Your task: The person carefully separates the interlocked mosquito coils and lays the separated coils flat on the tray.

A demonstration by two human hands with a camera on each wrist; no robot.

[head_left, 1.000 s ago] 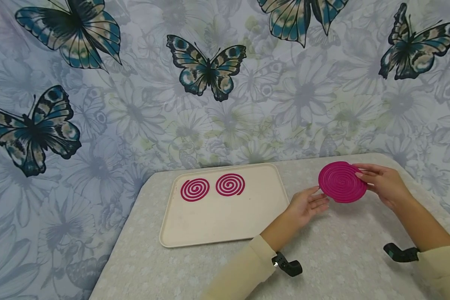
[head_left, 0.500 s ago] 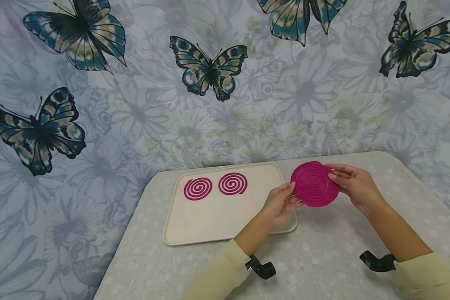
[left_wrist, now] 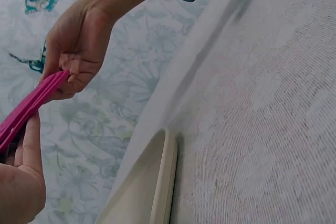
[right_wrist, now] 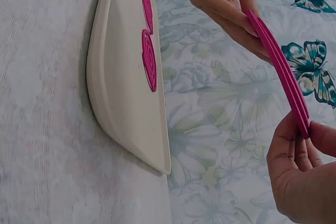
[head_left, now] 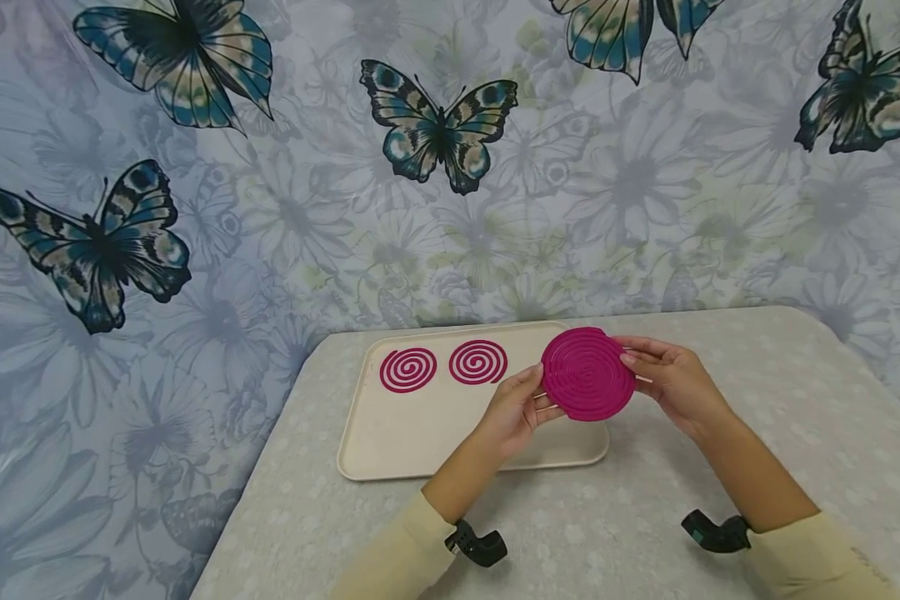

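Note:
Both hands hold a stack of nested magenta mosquito coils [head_left: 588,374] in the air, above the right part of a cream tray [head_left: 435,450]. My left hand [head_left: 512,408] grips its left edge, thumb on the near face and fingers behind. At the right edge my right hand [head_left: 675,385] pinches it between thumb and fingers. Seen edge-on in the right wrist view, the stack [right_wrist: 283,77] shows several thin layers and stands tilted. Two single coils lie apart along the tray's far side, a left coil [head_left: 408,370] and a right coil [head_left: 478,362].
A pale patterned cloth covers the table [head_left: 780,400], which extends right of the tray and in front of it. Behind it stands a backdrop [head_left: 615,192] with flowers and butterflies. A black wrist device [head_left: 477,545] sits on the left wrist, another black device [head_left: 716,532] on the right.
The coil stack has moved left from over the cloth to over the tray's right side, both hands with it. My left hand's fingers have closed onto its left edge. The tray's coils stay put.

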